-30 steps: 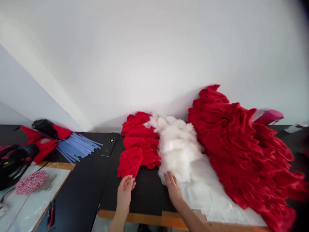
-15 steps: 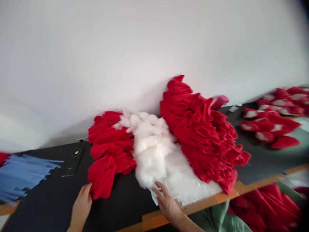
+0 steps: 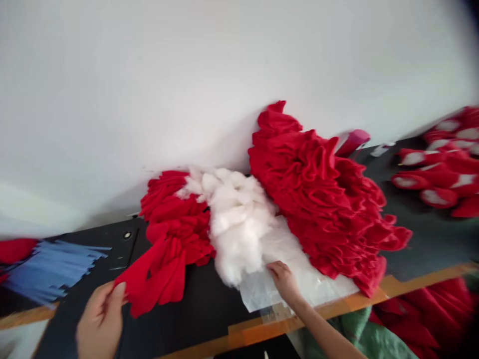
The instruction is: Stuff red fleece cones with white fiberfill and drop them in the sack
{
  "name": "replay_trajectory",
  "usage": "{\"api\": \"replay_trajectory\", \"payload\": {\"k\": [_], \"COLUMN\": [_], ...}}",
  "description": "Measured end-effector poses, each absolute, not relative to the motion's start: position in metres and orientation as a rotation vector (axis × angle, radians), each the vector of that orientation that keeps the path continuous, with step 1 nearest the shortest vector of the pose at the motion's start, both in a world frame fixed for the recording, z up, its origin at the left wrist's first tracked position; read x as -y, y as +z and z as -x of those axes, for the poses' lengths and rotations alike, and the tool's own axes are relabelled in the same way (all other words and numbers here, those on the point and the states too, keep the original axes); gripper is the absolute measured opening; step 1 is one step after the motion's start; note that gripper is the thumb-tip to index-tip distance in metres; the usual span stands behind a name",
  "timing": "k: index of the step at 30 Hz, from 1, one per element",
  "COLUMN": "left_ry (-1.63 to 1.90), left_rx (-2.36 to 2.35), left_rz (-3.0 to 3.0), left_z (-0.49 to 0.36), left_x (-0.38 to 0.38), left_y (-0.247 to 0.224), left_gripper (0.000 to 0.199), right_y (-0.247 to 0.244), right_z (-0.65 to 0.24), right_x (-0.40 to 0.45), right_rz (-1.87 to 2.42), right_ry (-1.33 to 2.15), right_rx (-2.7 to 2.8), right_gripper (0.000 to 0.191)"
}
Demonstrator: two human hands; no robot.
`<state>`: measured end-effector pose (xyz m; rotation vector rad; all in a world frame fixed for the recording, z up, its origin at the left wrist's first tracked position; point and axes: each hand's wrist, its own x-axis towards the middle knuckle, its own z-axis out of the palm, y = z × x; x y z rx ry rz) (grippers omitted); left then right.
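At the lower left, my left hand (image 3: 103, 316) pinches the edge of a red fabric piece (image 3: 149, 286), stretching it out from the red pile (image 3: 175, 219) behind it. My right hand (image 3: 284, 279) lies beside the white fluffy stuffing (image 3: 235, 234), over the translucent plastic sheet (image 3: 256, 289). Its fingers are drawn together at the edge of the stuffing; what is between them, if anything, is too small to make out. A larger heap of ruffled red fabric (image 3: 310, 189) rises to the right of the stuffing.
Blue strips (image 3: 56, 267) and a dark phone (image 3: 125, 247) lie on the black table at left. Stuffed red pieces with white patches (image 3: 437, 174) sit at far right, with a pink roll (image 3: 357, 141) near the wall. Below the taped edge (image 3: 239, 334) is green and red cloth.
My left hand has drawn the red piece toward the lower left. My right hand has moved right and up over the plastic, its fingers now closed together.
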<state>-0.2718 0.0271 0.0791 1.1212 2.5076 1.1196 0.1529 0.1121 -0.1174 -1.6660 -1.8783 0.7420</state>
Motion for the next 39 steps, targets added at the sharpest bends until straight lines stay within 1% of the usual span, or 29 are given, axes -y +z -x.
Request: {"api": "replay_trajectory", "payload": {"k": [2,4,6,8,11,14,17,19,20,21,22,23,25,28,30,34,36,39], "left_ry": [1.179,1.169,1.064,1.015,1.007,1.009,1.017,1.046,1.068,1.090,1.110,1.123,1.140,1.178,1.176,1.031,1.030,1.063], "left_rx": [-2.316,-2.107,-1.977,-1.906,-1.925,-1.897,-1.848,-1.832,-1.826,-1.819,-1.807,-1.790,-1.746,-1.692,-1.640,-1.580,-1.619,-1.629], "left_rz": [-0.932,-0.906,-0.951,-1.012,-0.988,-0.995,-1.050,-1.084,-1.096,-1.100,-1.099,-1.091,-1.062,-0.997,-0.986,-1.183,-1.236,-1.263], "left_z": [0.239,0.206,0.175,0.147,0.119,0.109,0.111,0.111,0.110,0.107,0.104,0.101,0.094,0.086,0.083,0.085,0.087,0.092], "left_x": [-0.028,-0.029,-0.028,-0.028,-0.026,-0.026,-0.027,-0.030,-0.031,-0.032,-0.033,-0.033,-0.032,-0.026,-0.020,-0.005,0.001,0.005], "left_y": [0.092,0.082,0.053,0.015,-0.035,-0.053,-0.043,-0.030,-0.023,-0.017,-0.012,-0.007,0.004,0.021,0.033,0.045,0.045,0.045], "left_gripper": [0.041,0.043,0.040,0.038,0.037,0.031,0.024,0.025,0.026,0.027,0.028,0.028,0.028,0.027,0.024,0.016,0.015,0.015], "right_y": [-0.114,-0.112,-0.110,-0.109,-0.104,-0.093,-0.072,-0.050,-0.037,-0.024,-0.010,0.002,0.023,0.034,0.030,0.013,0.011,0.022], "right_z": [-0.161,-0.167,-0.170,-0.168,-0.161,-0.152,-0.130,-0.108,-0.095,-0.082,-0.070,-0.059,-0.044,-0.033,-0.031,-0.029,-0.028,-0.024], "right_x": [-0.108,-0.108,-0.111,-0.114,-0.112,-0.098,-0.068,-0.046,-0.036,-0.028,-0.022,-0.017,-0.013,-0.012,-0.013,-0.015,-0.012,0.001], "right_rz": [1.654,1.687,1.741,1.779,1.788,1.768,1.761,1.708,1.643,1.498,1.369,1.296,1.229,1.259,1.278,1.374,1.487,1.483], "right_ry": [0.802,0.810,0.792,0.793,0.858,0.967,1.093,1.259,1.365,1.584,1.710,1.748,1.710,1.453,1.245,0.925,0.929,1.146], "right_rx": [1.853,1.804,1.750,1.719,1.709,1.693,1.638,1.573,1.535,1.392,1.267,1.189,1.154,1.347,1.499,1.627,1.563,1.317], "right_gripper": [0.022,0.030,0.034,0.030,0.025,0.021,0.021,0.024,0.024,0.023,0.021,0.019,0.016,0.012,0.010,0.011,0.010,0.019]}}
